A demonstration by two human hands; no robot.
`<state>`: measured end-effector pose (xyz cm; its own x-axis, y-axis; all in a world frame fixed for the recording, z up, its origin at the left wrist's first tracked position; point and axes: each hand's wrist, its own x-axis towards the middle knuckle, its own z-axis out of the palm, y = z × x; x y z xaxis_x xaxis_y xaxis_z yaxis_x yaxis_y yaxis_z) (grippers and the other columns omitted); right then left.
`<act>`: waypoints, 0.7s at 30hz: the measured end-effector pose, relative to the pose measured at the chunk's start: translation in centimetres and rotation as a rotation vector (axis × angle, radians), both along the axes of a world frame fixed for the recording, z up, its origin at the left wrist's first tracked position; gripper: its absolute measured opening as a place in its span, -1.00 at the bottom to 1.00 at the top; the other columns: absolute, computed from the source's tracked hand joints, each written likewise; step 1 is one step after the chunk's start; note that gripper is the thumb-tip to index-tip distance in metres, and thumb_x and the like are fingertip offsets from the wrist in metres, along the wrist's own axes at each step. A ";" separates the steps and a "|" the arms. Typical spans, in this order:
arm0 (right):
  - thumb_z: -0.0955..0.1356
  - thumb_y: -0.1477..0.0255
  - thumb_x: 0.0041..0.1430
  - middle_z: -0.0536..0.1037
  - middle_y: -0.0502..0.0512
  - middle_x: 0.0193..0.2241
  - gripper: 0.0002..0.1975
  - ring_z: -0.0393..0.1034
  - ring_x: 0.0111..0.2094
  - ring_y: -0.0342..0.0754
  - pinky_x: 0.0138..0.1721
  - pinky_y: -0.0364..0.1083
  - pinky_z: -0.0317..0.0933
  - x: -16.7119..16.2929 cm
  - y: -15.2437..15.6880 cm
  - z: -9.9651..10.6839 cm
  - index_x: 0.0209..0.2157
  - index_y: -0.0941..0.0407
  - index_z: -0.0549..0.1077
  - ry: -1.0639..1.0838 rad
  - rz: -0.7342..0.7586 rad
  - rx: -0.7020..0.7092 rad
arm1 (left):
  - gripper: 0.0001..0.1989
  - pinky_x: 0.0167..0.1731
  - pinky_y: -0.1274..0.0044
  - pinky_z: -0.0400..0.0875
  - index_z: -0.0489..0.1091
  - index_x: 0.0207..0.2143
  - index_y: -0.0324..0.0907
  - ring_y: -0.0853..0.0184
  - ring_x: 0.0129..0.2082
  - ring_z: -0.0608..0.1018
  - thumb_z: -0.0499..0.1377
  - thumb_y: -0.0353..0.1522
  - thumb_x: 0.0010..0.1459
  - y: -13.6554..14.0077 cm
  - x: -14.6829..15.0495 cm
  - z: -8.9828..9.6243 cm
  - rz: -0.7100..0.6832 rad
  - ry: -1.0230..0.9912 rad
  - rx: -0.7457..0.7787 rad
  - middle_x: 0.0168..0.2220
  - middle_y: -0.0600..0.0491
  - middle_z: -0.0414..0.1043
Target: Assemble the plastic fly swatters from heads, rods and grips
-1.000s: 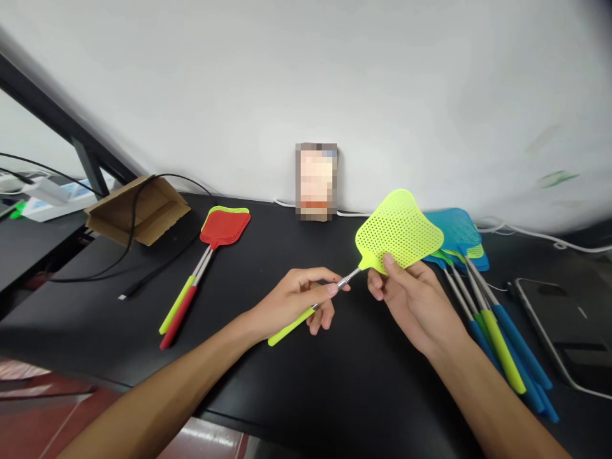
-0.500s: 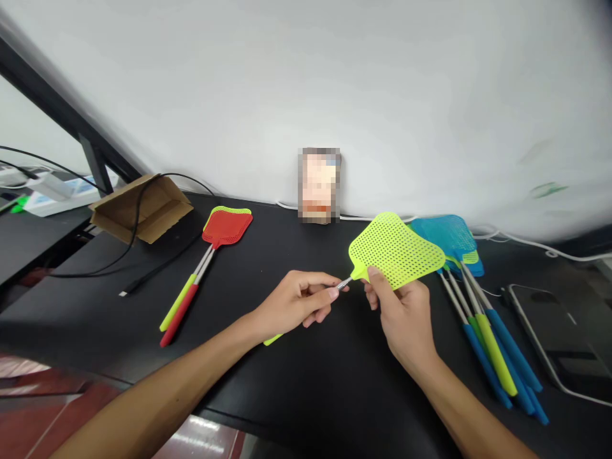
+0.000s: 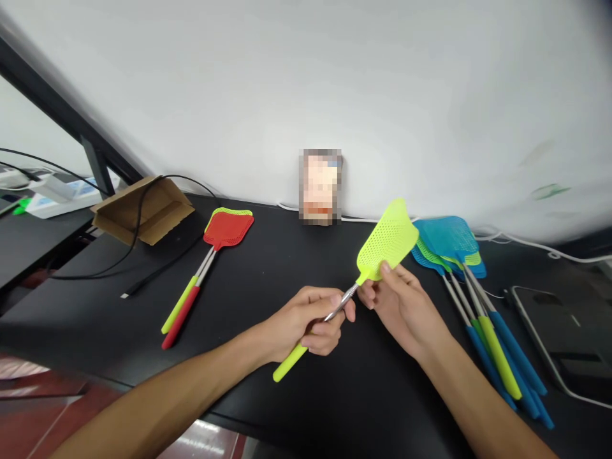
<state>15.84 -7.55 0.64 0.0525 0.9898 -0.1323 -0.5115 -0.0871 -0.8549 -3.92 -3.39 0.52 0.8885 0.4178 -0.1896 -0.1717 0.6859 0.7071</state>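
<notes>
My left hand is closed round the metal shaft of a yellow-green fly swatter, whose handle sticks out below the fingers. At the swatter's head, my right hand pinches the lower edge, thumb on the front and fingers behind. The head is tilted, with its top pointing up and to the right. Right of it lies a pile of several fly swatters, blue, green and yellow-green, with handles toward me. A red fly swatter lies on the left, partly over another yellow-green one.
An open cardboard box and a black cable are at the back left of the black table. A blurred-out upright object leans against the wall. A dark flat device lies at the far right, near white cables.
The swatter has been turned, so its head now stands steeper and narrower to view. Its handle has swung out below my left hand, and more of the shaft shows.
</notes>
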 end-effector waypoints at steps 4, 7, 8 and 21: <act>0.48 0.24 0.25 0.40 -0.01 -0.53 -0.77 0.26 -0.46 -0.09 -0.42 -0.07 0.17 0.0 -0.3 0.0 -0.43 0.05 0.53 -0.156 -0.113 0.086 | -0.67 -0.67 0.62 -0.01 0.53 -0.20 -0.30 0.58 -0.73 0.12 0.22 -0.16 0.35 0.0 -0.1 -0.5 0.087 0.072 0.164 -0.64 0.24 0.11; 0.49 0.24 0.22 0.40 -0.01 -0.55 -0.73 0.28 -0.48 -0.09 -0.43 -0.06 0.17 -0.5 -0.8 -0.3 -0.49 0.05 0.51 -0.308 -0.248 0.116 | -0.60 -0.68 0.62 0.03 0.55 -0.17 -0.31 0.57 -0.73 0.15 0.24 -0.11 0.32 0.0 -0.2 -0.6 0.143 0.152 0.277 -0.63 0.22 0.14; 0.50 0.23 0.22 0.40 -0.01 -0.57 -0.69 0.28 -0.49 -0.09 -0.43 -0.05 0.17 -0.7 -1.0 -0.3 -0.53 0.06 0.49 -0.389 -0.301 0.120 | -0.59 -0.68 0.62 0.05 0.56 -0.15 -0.31 0.56 -0.73 0.17 0.23 -0.09 0.32 -0.1 -0.2 -0.5 0.163 0.179 0.326 -0.63 0.22 0.15; 0.40 0.09 0.30 0.39 -0.02 -0.61 -0.59 0.25 -0.56 -0.12 -0.51 -0.10 0.12 -1.8 -1.3 0.3 -0.49 0.10 0.46 -0.715 -0.289 0.011 | -0.62 -0.50 0.59 0.21 0.58 -0.30 -0.26 0.45 -0.56 0.36 0.13 -0.17 0.40 -0.3 0.5 0.0 0.317 0.447 0.848 -0.57 0.11 0.34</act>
<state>14.03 -8.85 0.90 0.3784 0.9247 0.0406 0.1649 -0.0242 -0.9860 -3.40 -3.66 0.48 0.6332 0.7739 -0.0089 0.1410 -0.1041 0.9845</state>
